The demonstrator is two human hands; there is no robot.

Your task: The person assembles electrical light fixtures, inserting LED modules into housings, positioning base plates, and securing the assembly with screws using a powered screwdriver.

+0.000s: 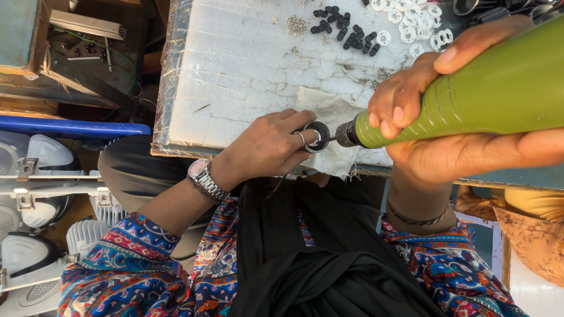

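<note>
I pin the black ring part [318, 136] on the cloth [329, 126] at the bench's [235, 76] near edge, left hand [271, 147] closed around it, right hand [435, 129] gripping the green power screwdriver [470, 100], its bit on the ring; I judge it best held square and steady. Loose black caps [346, 29] and white washers [411, 23] lie far, out of the way
</note>
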